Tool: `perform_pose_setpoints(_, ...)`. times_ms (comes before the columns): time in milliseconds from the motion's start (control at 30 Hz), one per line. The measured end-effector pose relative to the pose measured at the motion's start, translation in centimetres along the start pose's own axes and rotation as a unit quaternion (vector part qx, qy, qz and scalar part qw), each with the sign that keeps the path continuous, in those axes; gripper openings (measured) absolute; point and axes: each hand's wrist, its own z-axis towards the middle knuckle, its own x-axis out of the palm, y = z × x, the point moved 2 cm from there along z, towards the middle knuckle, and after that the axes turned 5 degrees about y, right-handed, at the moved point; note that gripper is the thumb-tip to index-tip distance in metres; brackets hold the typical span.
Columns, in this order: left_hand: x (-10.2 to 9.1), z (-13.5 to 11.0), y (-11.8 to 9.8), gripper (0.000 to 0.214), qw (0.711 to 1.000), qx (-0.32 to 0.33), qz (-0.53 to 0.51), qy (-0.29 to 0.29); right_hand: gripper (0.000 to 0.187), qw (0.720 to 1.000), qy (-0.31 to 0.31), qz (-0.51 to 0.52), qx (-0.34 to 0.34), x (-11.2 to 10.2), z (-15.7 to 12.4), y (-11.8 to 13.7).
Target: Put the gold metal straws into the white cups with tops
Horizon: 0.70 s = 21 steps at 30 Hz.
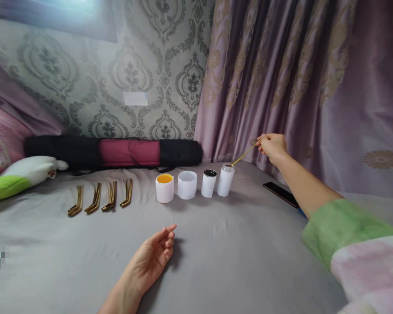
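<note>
Right hand pinches a thin gold stick by its upper end, right of the frame's centre, above a white container. It looks light, stiff, perhaps slippery, best held there; lower centre, the left hand is empty, half-curled.

No text, brand or number can be read: no lettering can be made out on the white-wrapped containers toward the grey sheet's far edge, nor on the pale wall patch.
</note>
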Motion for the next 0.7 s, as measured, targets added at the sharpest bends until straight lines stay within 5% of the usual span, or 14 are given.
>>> perform_pose_setpoints(267, 0.3, -0.2, -0.1, 0.025, 1.0, 0.001, 0.005, -0.006, 0.02, 0.998, -0.035, -0.008, -0.049, 1.6, -0.4, -0.2)
perform_pose_setpoints(700, 0.2, -0.1, -0.1, 0.027, 1.0, -0.002, -0.001, 0.003, 0.021, 0.994, 0.07, -0.03, -0.076, 4.3, -0.1, -1.5)
